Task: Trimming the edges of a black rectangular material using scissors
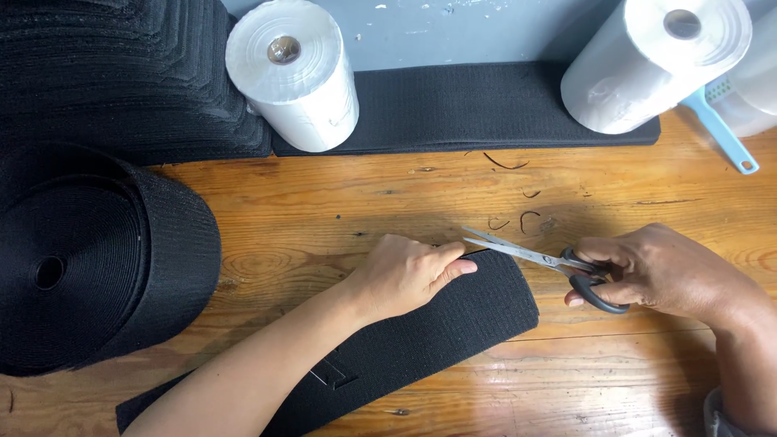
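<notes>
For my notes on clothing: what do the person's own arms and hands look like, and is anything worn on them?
Both hands are bare, without gloves. The left hand and its forearm show no sleeve. No rings or watch are visible. By the right hand, a bit of grey sleeve shows at the frame's lower edge.

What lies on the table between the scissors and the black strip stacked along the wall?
In the head view, only bare wooden table with a few thin black trimmings separates the scissors from the stacked strip.

No packages, labels, signs or screens show anywhere on or around the wooden table (388,194).
</notes>
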